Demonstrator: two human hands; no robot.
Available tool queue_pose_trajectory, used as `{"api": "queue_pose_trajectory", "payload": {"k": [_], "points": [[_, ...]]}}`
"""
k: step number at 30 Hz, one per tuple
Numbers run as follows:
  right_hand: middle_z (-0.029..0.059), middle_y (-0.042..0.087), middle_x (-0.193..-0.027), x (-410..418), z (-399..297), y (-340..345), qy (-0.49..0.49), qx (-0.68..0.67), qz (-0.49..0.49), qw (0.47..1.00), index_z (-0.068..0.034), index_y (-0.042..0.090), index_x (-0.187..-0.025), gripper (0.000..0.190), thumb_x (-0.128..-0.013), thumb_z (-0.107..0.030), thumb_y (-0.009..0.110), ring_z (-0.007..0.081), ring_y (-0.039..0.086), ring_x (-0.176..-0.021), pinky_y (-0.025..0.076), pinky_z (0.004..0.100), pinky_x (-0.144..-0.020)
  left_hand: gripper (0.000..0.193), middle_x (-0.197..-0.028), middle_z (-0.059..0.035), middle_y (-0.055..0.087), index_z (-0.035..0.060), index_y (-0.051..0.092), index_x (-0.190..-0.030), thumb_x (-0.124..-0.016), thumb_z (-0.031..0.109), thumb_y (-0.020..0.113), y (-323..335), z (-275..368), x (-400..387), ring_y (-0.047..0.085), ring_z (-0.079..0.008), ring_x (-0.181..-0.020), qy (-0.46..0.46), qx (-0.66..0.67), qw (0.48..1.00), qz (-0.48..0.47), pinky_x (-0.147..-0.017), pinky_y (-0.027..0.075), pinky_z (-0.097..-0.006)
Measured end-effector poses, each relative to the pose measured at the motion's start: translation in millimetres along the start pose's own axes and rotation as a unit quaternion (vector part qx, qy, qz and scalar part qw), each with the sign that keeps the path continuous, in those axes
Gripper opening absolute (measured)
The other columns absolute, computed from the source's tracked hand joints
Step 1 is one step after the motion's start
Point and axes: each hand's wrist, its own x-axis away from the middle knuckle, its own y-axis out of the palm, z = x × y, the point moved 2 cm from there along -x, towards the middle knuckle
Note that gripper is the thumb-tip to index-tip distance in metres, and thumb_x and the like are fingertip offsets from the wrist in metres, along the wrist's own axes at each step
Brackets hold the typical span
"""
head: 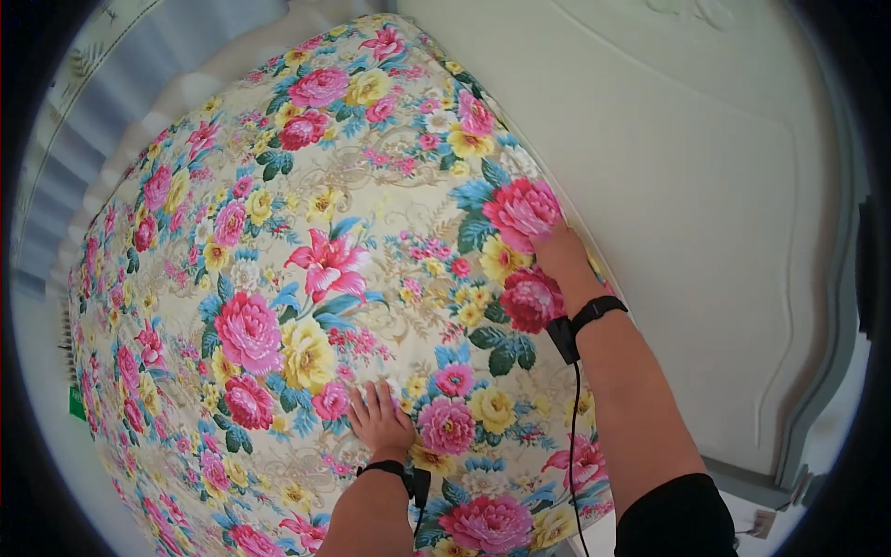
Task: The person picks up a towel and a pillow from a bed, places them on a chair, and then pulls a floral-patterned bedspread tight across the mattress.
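Observation:
A floral-printed fitted sheet or mattress cover [390, 278] spreads over a mattress before me. My left hand [381, 420] lies flat on the cloth near the lower middle, fingers spread, palm down. Farther up and to the right, my right hand [560, 250] is at the mattress edge beside the headboard; its fingers are hidden at the fabric and the gap, so their grip cannot be seen. Each wrist wears a black strap with a small black device, and a cable hangs from each.
A cream headboard [682, 209] with a grey frame stands close along the mattress's right edge. Bluish-grey curtains [104, 118] hang at the upper left. A small green object [77, 404] is at the far left edge, and a wall socket [763, 523] at lower right.

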Motion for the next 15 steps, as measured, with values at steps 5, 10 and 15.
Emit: {"api": "queue_pose_trajectory", "payload": {"k": [5,10,15], "points": [[0.0208,0.051,-0.102,-25,-9,-8,0.02,0.069,-0.023,0.997,0.001,0.047,-0.103,0.049,-0.073,-0.037,0.048,0.0338,0.05,-0.095,0.04,0.0397,-0.082,0.05,-0.124,-0.0143,0.035,0.0082,0.04,-0.118,-0.071,0.024,0.042,4,-2,-4,0.023,-0.0373,-0.118,-0.003,0.01,1.0,-0.018,-0.095,0.014,-0.0524],[0.0215,0.053,-0.098,-28,-10,-13,0.025,0.081,-0.016,0.996,0.003,0.05,-0.098,0.046,-0.072,-0.035,0.05,0.0345,0.051,-0.093,0.041,0.0398,-0.081,0.05,-0.123,-0.0111,0.037,0.0142,0.043,-0.117,-0.068,0.023,0.045,7,0,-5,0.026,-0.0365,-0.117,-0.02,0.023,0.999,-0.022,-0.094,0.016,-0.0536],[0.0225,0.053,-0.099,-40,4,4,0.093,-0.048,-0.018,0.994,0.002,0.05,-0.098,0.046,-0.07,-0.034,0.053,0.0364,0.05,-0.092,0.039,0.0398,-0.082,0.05,-0.124,-0.0108,0.036,0.0146,0.043,-0.117,-0.068,0.023,0.045,5,-1,-3,0.026,-0.0362,-0.117,-0.015,0.02,0.999,-0.035,-0.094,0.015,-0.0534]]}}
